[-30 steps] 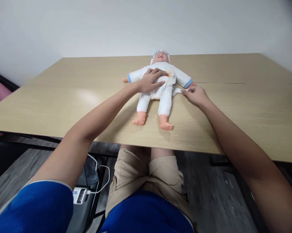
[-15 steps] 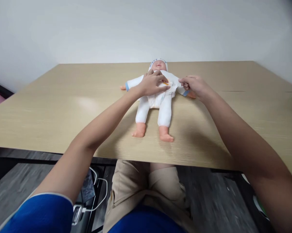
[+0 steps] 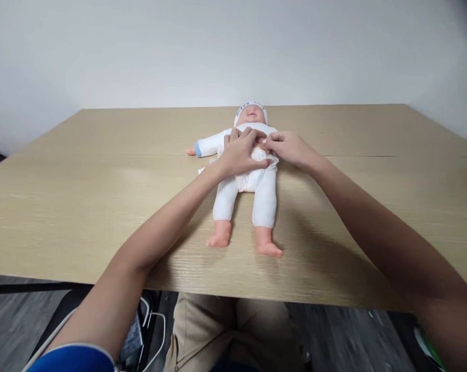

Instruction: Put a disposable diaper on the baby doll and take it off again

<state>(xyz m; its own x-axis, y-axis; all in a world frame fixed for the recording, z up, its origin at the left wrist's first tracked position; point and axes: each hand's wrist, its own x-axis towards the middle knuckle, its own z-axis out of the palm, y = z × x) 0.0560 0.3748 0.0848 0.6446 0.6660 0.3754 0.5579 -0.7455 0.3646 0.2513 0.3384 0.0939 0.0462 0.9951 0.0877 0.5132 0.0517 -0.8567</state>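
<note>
A baby doll (image 3: 252, 114) in white clothes and a lettered white cap lies on its back, feet towards me. Around its hips and belly is a white diaper (image 3: 251, 181) with orange marks at the front. My left hand (image 3: 243, 152) lies over the doll's belly on the diaper front, fingers spread and thumb apart. Close beside it, my right hand (image 3: 289, 149) pinches the diaper's side piece at the front of the waist; its fingertips hide most of that piece. A small white diaper flap (image 3: 201, 170) sticks out at the doll's left-hand side in view.
The doll lies on a light wooden table (image 3: 81, 217) with a white wall (image 3: 225, 51) behind it. A seam runs across the tabletop. Below the front edge are my legs (image 3: 202, 325), a white cable (image 3: 161, 336) and dark gear on the floor.
My right hand has moved left, from beside the doll to the front of its waist, bringing the diaper's side piece with it. My left hand stays on the belly. The view has tilted up slightly.
</note>
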